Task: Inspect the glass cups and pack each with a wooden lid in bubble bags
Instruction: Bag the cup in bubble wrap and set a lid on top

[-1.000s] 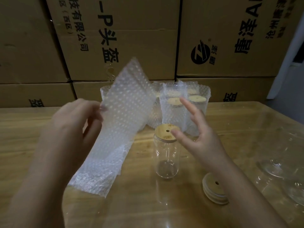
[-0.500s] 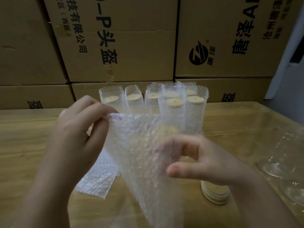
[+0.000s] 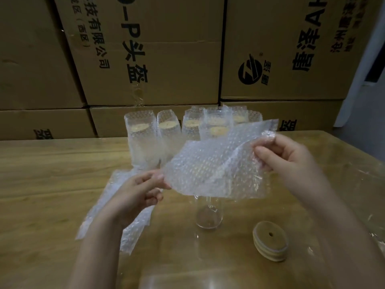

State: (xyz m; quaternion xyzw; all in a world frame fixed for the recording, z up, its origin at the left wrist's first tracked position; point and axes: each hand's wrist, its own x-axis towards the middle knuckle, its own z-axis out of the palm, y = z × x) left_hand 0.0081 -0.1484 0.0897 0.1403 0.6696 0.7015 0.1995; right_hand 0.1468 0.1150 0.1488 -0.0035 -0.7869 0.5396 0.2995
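Above the table (image 3: 41, 174), at centre frame, a bubble bag (image 3: 212, 170) is held spread: its left edge is pinched in the grip of the left hand (image 3: 135, 192), its upper-right corner in that of the right hand (image 3: 291, 161). Beneath it a glass cup (image 3: 208, 215) is stood; wooden lids (image 3: 270, 245) are stacked lower right.

Wooden table (image 3: 52, 176), glass cup (image 3: 208, 217), stacked wooden lids (image 3: 270, 244), flat bubble bags (image 3: 108, 197), packed cups (image 3: 141, 138)

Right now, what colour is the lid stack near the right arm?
The lid stack is pale tan wood, dark hole on top; head view.
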